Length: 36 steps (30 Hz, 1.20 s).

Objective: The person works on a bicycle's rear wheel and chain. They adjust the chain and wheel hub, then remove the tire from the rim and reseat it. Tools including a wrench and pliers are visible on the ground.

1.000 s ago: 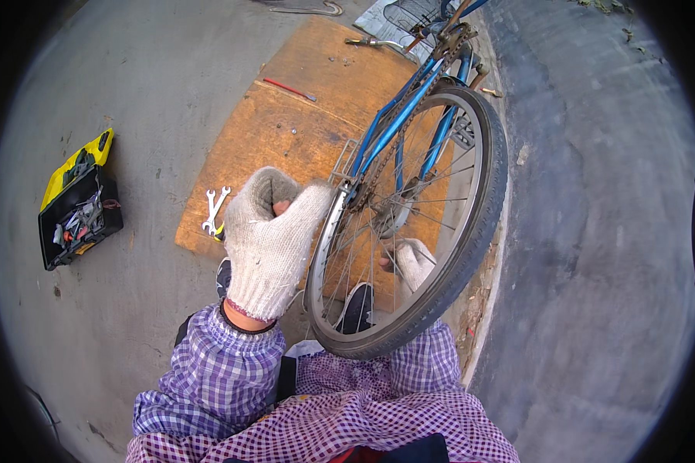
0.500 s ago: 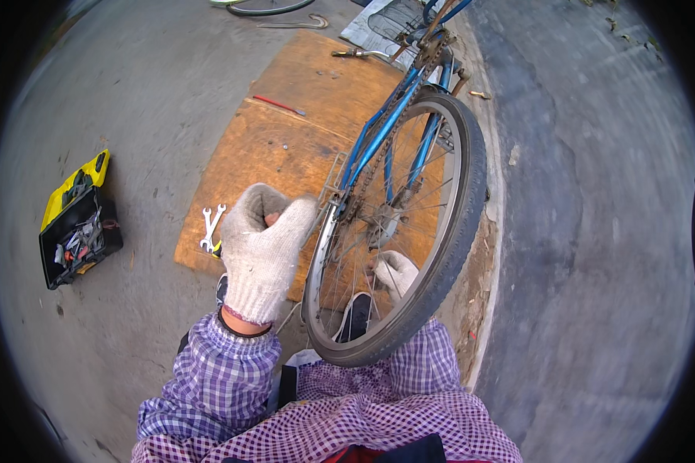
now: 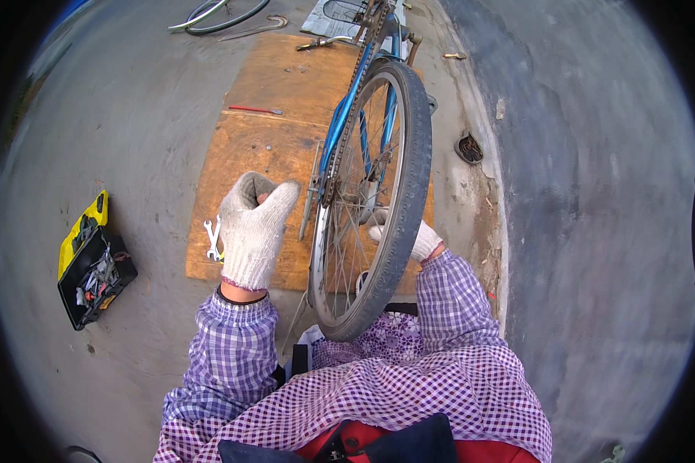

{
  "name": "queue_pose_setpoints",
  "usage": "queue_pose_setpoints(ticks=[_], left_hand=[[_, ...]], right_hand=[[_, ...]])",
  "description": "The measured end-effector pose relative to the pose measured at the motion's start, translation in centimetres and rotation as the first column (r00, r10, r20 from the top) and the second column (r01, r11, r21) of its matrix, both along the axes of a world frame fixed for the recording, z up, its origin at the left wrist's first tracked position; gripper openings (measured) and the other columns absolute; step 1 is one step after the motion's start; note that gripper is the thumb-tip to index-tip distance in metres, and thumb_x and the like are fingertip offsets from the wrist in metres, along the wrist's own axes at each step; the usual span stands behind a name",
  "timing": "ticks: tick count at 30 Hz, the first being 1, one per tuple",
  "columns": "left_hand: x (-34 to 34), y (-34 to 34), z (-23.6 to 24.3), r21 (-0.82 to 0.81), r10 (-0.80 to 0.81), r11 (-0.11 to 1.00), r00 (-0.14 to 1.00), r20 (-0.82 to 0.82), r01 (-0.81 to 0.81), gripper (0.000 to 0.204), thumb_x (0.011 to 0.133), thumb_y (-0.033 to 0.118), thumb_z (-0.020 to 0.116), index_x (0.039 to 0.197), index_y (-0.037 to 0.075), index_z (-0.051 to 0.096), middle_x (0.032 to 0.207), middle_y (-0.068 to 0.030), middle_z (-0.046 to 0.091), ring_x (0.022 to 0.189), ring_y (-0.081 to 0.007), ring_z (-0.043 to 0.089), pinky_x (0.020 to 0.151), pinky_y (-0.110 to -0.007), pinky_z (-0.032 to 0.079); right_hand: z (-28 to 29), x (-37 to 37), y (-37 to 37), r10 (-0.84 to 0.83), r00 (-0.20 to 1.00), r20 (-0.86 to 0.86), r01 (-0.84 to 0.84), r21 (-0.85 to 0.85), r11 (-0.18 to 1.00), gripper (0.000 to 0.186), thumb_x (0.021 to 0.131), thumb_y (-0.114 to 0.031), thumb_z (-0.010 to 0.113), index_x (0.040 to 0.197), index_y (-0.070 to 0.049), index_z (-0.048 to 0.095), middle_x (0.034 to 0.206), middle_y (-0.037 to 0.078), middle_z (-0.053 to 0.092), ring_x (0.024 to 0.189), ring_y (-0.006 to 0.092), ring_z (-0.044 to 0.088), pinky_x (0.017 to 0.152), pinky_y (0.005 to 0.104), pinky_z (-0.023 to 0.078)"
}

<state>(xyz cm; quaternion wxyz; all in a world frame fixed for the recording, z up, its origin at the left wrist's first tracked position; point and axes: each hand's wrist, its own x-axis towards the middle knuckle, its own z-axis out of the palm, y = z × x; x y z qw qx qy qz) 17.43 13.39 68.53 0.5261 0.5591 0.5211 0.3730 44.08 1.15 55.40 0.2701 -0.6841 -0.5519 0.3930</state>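
In the head view, the left hand was curled beside the bicycle, its contents impossible to tell; the right hand lay partly behind the wheel, its grip hidden; the bicycle stood between them over the wooden board; a turning wheel, I judged, could catch glove fabric in its spokes.

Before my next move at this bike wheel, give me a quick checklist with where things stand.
1. Left hand and right hand gloved: ok.
2. Left hand clear of the tyre: ok, a gap shows between them.
3. Right hand clear of the tyre: cannot tell, partly hidden behind it.
4. Wooden board free of loose tools: not ok, wrenches and a thin red tool lie there.
5. Toolbox open: ok.
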Motion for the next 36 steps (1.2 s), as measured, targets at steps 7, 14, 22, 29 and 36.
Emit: queue_pose_setpoints(ticks=[7, 14, 22, 29, 36], left_hand=[[2.0, -1.4, -3.0, 0.054, 0.027, 0.998, 0.995, -0.091, -0.023, 0.026, 0.091, 0.021, 0.076, 0.075, 0.006, 0.06, 0.065, 0.0051, 0.051, 0.062, -0.0053, 0.045, 0.055, -0.027, 0.036], [10.6, -2.4, -4.4, 0.108, 0.094, 0.992, 0.962, -0.257, -0.069, 0.02, 0.091, 0.018, 0.075, 0.08, 0.008, 0.063, 0.067, 0.005, 0.055, 0.06, -0.0047, 0.052, 0.055, -0.024, 0.04], [11.3, -3.6, -3.7, 0.091, 0.131, 0.99, 0.953, -0.272, -0.11, 0.025, 0.09, 0.015, 0.076, 0.075, 0.007, 0.058, 0.067, 0.0052, 0.053, 0.061, -0.0044, 0.048, 0.055, -0.025, 0.038], [9.8, -3.8, -3.9, 0.113, 0.153, 0.986, 0.942, -0.299, -0.125, 0.024, 0.089, 0.015, 0.077, 0.076, 0.006, 0.058, 0.066, 0.0051, 0.053, 0.061, -0.0043, 0.048, 0.055, -0.025, 0.038], [8.0, -2.5, -6.2, 0.111, 0.149, 0.986, 0.947, -0.284, -0.122, 0.028, 0.089, 0.014, 0.076, 0.074, 0.008, 0.053, 0.068, 0.005, 0.052, 0.061, -0.0043, 0.048, 0.056, -0.025, 0.04]], right_hand=[[-2.2, 10.7, 3.5, -0.625, 0.728, -0.282, 0.596, -0.189, 0.78, 0.043, 0.099, -0.027, 0.069, 0.128, 0.004, 0.066, 0.095, 0.007, 0.073, 0.08, 0.0129, 0.067, 0.068, 0.0291, 0.055], [-5.3, 27.6, 12.0, -0.787, 0.515, -0.341, 0.834, -0.015, 0.552, 0.067, 0.096, -0.031, 0.074, 0.15, 0.002, 0.051, 0.121, 0.016, 0.068, 0.093, 0.0206, 0.069, 0.059, 0.0335, 0.058], [-2.7, 31.3, 13.3, -0.692, 0.56, -0.456, 0.817, 0.165, 0.552, 0.058, 0.092, -0.027, 0.075, 0.14, 0.002, 0.061, 0.124, 0.017, 0.069, 0.089, 0.0235, 0.071, 0.064, 0.0345, 0.059], [-3.9, 31.4, 13.7, -0.583, 0.521, -0.623, 0.783, 0.077, 0.617, 0.035, 0.101, -0.028, 0.068, 0.124, -0.002, 0.069, 0.092, 0.008, 0.07, 0.067, 0.0143, 0.064, 0.058, 0.0335, 0.055], [-2.6, 28.9, 14.2, -0.482, 0.525, -0.701, 0.713, 0.054, 0.699, 0.029, 0.101, -0.018, 0.069, 0.118, 0.004, 0.067, 0.089, 0.009, 0.068, 0.065, 0.0144, 0.062, 0.055, 0.0327, 0.053]])
